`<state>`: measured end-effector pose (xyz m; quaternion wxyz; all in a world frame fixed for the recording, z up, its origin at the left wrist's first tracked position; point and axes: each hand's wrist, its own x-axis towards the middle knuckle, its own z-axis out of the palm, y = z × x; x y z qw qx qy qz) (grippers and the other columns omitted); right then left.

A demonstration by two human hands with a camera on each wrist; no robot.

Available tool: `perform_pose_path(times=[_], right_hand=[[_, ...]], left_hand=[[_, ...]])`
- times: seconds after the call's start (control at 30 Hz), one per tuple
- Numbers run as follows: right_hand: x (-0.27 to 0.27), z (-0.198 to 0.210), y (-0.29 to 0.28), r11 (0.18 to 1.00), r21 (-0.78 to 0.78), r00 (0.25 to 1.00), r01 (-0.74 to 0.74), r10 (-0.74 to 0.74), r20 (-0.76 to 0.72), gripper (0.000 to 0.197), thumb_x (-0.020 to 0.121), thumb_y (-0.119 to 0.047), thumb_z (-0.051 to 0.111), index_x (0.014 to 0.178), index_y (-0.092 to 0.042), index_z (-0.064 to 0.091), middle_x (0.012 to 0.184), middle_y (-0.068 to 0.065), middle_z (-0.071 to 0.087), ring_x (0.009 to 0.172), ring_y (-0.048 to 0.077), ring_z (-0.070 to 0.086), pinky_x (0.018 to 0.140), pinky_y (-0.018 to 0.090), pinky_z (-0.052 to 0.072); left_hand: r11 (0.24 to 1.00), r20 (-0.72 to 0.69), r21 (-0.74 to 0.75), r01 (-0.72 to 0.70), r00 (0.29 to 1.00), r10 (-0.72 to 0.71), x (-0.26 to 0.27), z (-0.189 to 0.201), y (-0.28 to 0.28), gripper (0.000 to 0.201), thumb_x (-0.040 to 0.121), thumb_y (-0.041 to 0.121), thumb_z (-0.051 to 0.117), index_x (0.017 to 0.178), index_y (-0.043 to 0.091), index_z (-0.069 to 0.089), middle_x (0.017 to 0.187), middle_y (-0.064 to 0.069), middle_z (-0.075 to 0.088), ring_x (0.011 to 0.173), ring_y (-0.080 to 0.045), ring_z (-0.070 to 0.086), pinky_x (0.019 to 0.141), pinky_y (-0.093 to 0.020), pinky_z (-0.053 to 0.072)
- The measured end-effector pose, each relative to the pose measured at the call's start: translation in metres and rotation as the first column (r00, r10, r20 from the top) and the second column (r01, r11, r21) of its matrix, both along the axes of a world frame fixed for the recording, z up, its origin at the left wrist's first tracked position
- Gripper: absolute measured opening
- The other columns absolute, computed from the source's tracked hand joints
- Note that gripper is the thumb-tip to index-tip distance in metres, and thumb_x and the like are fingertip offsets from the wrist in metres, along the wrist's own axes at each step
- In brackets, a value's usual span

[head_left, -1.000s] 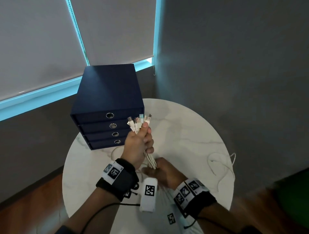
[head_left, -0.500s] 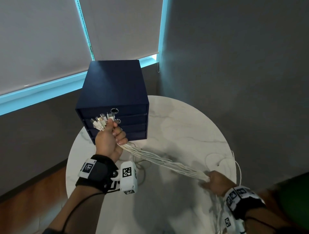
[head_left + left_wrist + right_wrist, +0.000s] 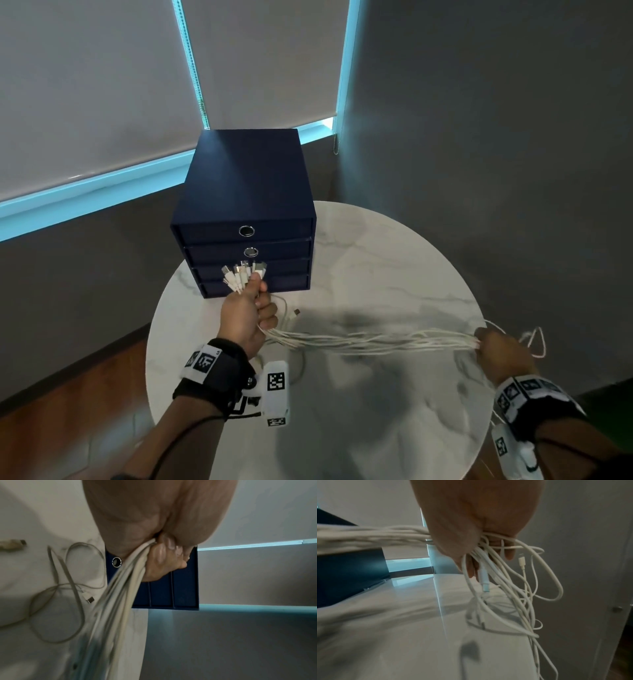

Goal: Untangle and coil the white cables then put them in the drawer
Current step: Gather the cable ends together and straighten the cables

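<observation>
A bundle of several white cables (image 3: 373, 341) stretches across the table between my two hands. My left hand (image 3: 245, 315) grips the bundle (image 3: 120, 588) near its plugs, which fan out (image 3: 243, 274) above the fist in front of the drawer unit. My right hand (image 3: 498, 349) holds the same bundle (image 3: 385, 536) at the table's right edge. Loose ends and loops (image 3: 513, 588) hang from it over the edge. The dark blue drawer unit (image 3: 246, 205) stands at the back of the table, all drawers closed.
The round white marble table (image 3: 394, 257) stands in a corner, with grey walls behind and to the right. One more white cable (image 3: 68, 588) with a USB plug lies loose on the table under my left hand. Wooden floor shows at the lower left.
My right hand has slid along the bundle to the right, from beside my left hand out to the table's edge, drawing the cables out straight. My left hand keeps its grip near the plugs.
</observation>
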<state>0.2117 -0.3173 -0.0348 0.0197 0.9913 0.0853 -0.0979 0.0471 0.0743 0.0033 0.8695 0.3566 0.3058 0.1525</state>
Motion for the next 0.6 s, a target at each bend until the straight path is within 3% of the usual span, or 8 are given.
perform_pose_path(times=[0.1,0.2,0.33,0.43,0.53,0.6], right_hand=[[0.004,-0.014,-0.006,0.997,0.077,1.000,-0.001,0.001,0.007,0.013,0.079,-0.010,0.058,0.089,-0.018,0.062,0.099,0.014,0.063,0.102,0.036,0.063,0.089,0.038,0.050],[0.007,-0.009,-0.003,0.993,0.113,0.998,-0.011,0.019,-0.067,0.013,0.082,-0.013,0.063,0.076,-0.023,0.055,0.096,0.015,0.066,0.098,0.038,0.065,0.083,0.037,0.049],[0.007,-0.008,0.000,0.990,0.137,0.993,-0.020,0.036,-0.116,0.020,0.087,-0.016,0.062,0.075,-0.028,0.053,0.090,0.009,0.065,0.098,0.035,0.065,0.080,0.032,0.046],[0.006,-0.016,-0.005,0.963,0.269,0.986,-0.033,0.076,-0.150,0.035,0.081,-0.011,0.071,0.071,-0.037,0.048,0.082,0.000,0.057,0.090,0.031,0.065,0.074,0.029,0.042],[-0.001,-0.017,-0.010,0.935,0.354,0.980,0.036,0.037,-0.197,0.035,0.068,-0.031,0.087,0.071,-0.026,0.052,0.069,-0.001,0.060,0.069,0.020,0.062,0.062,0.034,0.043],[-0.005,-0.017,-0.011,0.930,0.360,0.966,0.073,0.025,-0.259,0.041,0.060,-0.042,0.091,0.069,-0.021,0.057,0.066,0.000,0.061,0.062,0.013,0.059,0.058,0.029,0.043]], left_hand=[[1.000,-0.024,0.005,-0.009,1.000,0.009,-0.003,-0.005,0.005,0.037,0.105,0.035,0.044,0.074,0.016,0.049,0.052,0.006,0.030,0.036,-0.006,0.022,0.034,-0.016,0.019],[0.998,-0.024,-0.018,-0.056,0.998,0.055,-0.008,-0.011,0.013,0.037,0.105,0.036,0.043,0.074,0.016,0.048,0.052,0.007,0.029,0.037,-0.006,0.022,0.033,-0.017,0.020],[0.997,-0.018,0.005,-0.075,0.997,0.075,-0.007,-0.012,0.013,0.036,0.105,0.036,0.044,0.074,0.017,0.048,0.052,0.007,0.029,0.037,-0.006,0.022,0.033,-0.018,0.020],[0.993,0.000,0.024,-0.119,0.993,0.119,-0.006,-0.008,0.019,0.036,0.105,0.035,0.045,0.074,0.017,0.049,0.052,0.007,0.030,0.037,-0.006,0.023,0.034,-0.017,0.020],[0.984,0.024,0.008,-0.178,0.984,0.178,-0.007,-0.007,0.031,0.036,0.105,0.034,0.045,0.073,0.017,0.049,0.051,0.007,0.030,0.037,-0.006,0.023,0.033,-0.017,0.022],[0.980,0.035,0.006,-0.200,0.979,0.200,-0.008,-0.007,0.036,0.036,0.105,0.033,0.045,0.073,0.017,0.048,0.051,0.007,0.029,0.036,-0.005,0.022,0.033,-0.017,0.022]])
